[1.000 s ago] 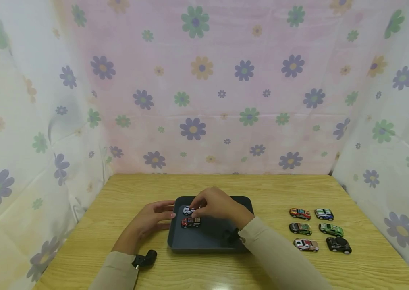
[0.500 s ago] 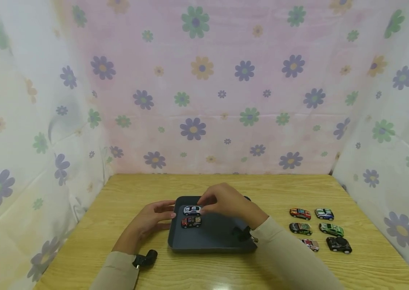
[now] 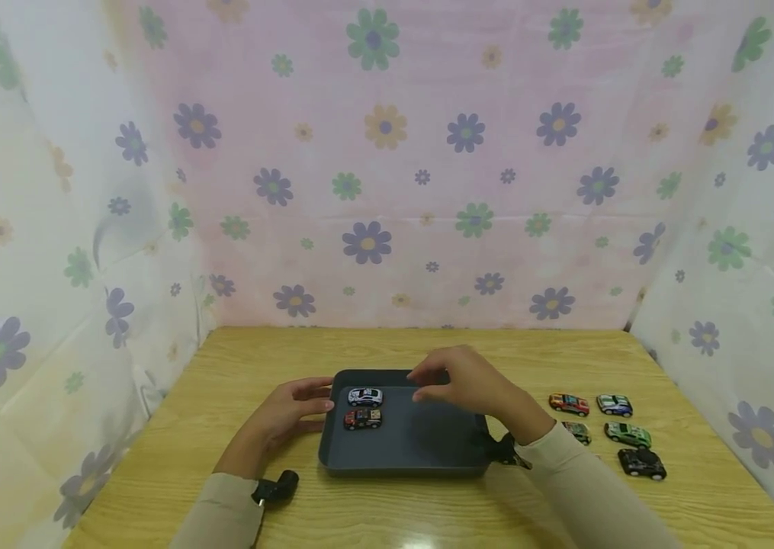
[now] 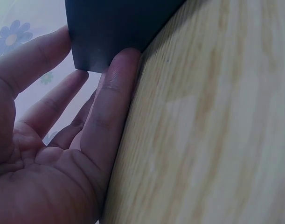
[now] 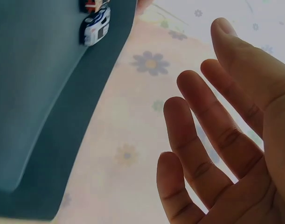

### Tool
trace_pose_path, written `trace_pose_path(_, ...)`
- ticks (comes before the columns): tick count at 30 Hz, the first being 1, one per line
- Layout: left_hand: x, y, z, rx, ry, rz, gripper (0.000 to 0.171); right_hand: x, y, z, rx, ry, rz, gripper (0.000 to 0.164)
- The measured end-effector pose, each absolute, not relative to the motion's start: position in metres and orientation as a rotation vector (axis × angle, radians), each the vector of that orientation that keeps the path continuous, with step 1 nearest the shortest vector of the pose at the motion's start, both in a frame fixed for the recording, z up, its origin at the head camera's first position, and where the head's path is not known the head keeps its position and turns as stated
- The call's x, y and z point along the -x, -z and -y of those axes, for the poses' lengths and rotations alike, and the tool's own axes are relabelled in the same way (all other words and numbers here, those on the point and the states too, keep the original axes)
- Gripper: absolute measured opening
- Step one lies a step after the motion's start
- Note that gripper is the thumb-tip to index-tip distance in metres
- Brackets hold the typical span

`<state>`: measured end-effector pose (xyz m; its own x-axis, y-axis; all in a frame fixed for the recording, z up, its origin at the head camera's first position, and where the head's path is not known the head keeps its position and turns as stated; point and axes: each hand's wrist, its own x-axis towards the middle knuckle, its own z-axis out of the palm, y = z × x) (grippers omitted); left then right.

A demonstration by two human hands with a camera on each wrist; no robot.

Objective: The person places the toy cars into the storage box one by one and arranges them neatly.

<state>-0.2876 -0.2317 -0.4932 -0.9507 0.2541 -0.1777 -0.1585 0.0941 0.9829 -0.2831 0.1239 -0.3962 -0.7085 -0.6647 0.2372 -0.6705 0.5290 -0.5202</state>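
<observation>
A dark grey tray (image 3: 421, 467) lies on the wooden table. At its left end sit two toy cars, a white one (image 3: 364, 396) behind a red and black one (image 3: 362, 418). My left hand (image 3: 284, 419) touches the tray's left side with extended fingers; the left wrist view shows the fingertips against the tray wall (image 4: 109, 28). Above the tray's right half hovers my right hand (image 3: 472, 385), fingers spread apart and holding nothing. In the right wrist view its relaxed fingers (image 5: 179, 116) are away from the white car (image 5: 97, 29).
Several toy cars stand in two columns on the table to the right, among them an orange car (image 3: 569, 404), a green car (image 3: 627, 435) and a black car (image 3: 642, 463). My right sleeve (image 3: 586, 480) covers part of the left column. Flowered curtains surround the table.
My right hand has let go of the white toy car and moved right, uncovering it beside the red and black car. My left hand stays at the tray's left side.
</observation>
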Motion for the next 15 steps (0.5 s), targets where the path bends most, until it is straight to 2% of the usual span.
trace_pose_path(15,0.287,0.494,0.233,-0.1,-1.926,-2.08,0.065,0.267,0.414,-0.194,-1.021,-0.918,2.704,0.029)
